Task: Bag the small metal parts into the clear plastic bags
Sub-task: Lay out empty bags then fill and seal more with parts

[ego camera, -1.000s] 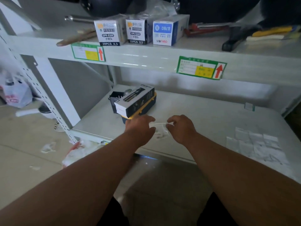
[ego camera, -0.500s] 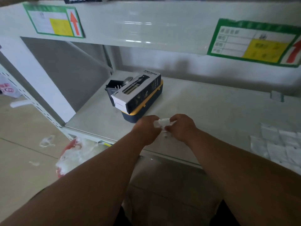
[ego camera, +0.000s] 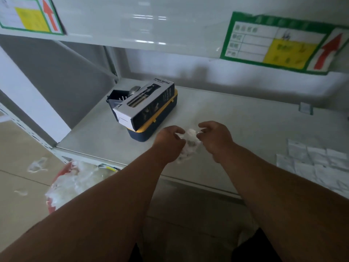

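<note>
Yellow-lidded navy case (ego camera: 151,132) under grey-black box (ego camera: 143,104) (white end flap); green-bordered labels (ego camera: 279,43).

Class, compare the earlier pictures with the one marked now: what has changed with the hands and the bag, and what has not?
The left hand and right hand still hold the clear plastic bag, now more crumpled and hanging lower between them. The camera has moved closer and tilted down. The spray bottle box and flat bags stayed in place.
</note>
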